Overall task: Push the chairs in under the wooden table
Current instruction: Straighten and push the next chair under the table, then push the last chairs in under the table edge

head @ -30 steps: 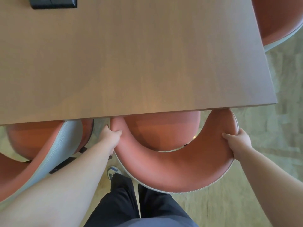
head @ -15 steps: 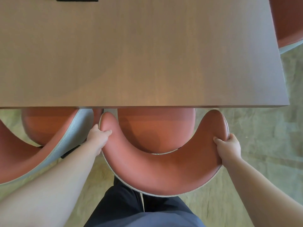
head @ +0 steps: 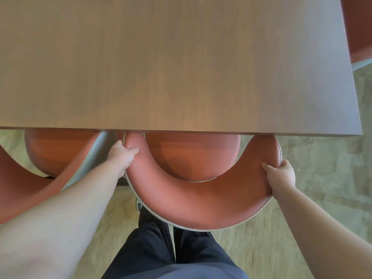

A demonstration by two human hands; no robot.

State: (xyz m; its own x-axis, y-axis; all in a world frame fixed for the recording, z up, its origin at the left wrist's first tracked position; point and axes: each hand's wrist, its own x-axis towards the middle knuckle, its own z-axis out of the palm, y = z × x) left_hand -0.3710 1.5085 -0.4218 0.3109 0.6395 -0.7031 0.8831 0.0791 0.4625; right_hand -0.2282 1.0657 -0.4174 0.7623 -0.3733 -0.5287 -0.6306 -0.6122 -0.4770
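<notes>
A chair [head: 193, 200] with a curved terracotta backrest stands right in front of me, its round seat partly under the near edge of the wooden table [head: 171, 63]. My left hand [head: 123, 156] grips the left end of the backrest, thumb on top. My right hand [head: 280, 175] grips the right end, thumb over the upper face and fingers behind. Both tips of the backrest reach the table's edge.
A second terracotta chair [head: 52, 164] with a grey outer shell stands to the left, close beside my left arm. A third chair [head: 360, 33] shows at the table's far right side. My dark trouser legs [head: 173, 252] stand behind the chair on a pale wood-look floor.
The chair has slid further in under the table, its backrest tips now at the table's edge. Both hands kept their grip and I moved closer.
</notes>
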